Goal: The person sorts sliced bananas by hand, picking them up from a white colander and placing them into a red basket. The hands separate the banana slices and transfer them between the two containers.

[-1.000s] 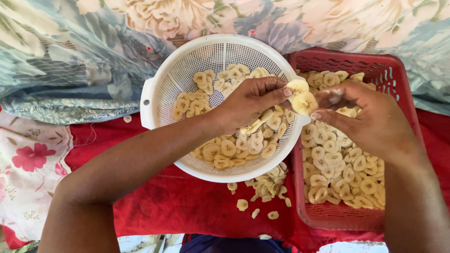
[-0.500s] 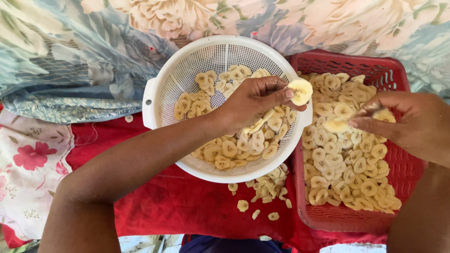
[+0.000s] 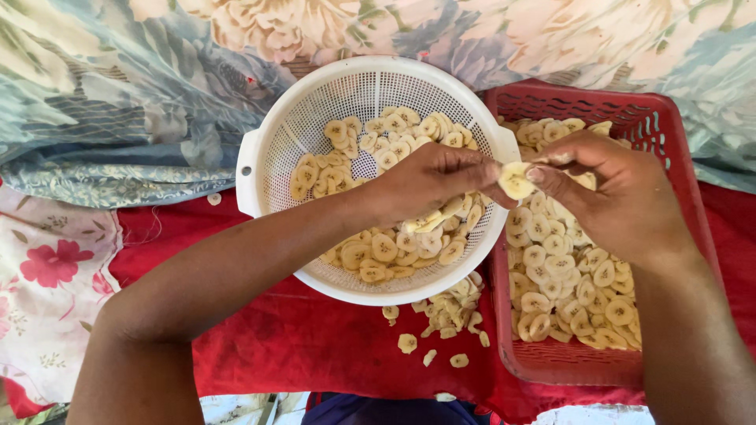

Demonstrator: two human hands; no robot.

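left hand (image 3: 429,185) and right hand (image 3: 610,193) pinching one pale banana slice (image 3: 516,180) together at frame centre, over the seam between white colander (image 3: 272,149) and red basket (image 3: 669,134), both holding slices, loose slices (image 3: 441,327) on red cloth (image 3: 315,346) below

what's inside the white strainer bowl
The white strainer bowl holds pale round banana slices, heaped toward its right and near side; its perforated wall shows bare on the left. The left hand covers part of the heap, so whatever lies beneath it is hidden.
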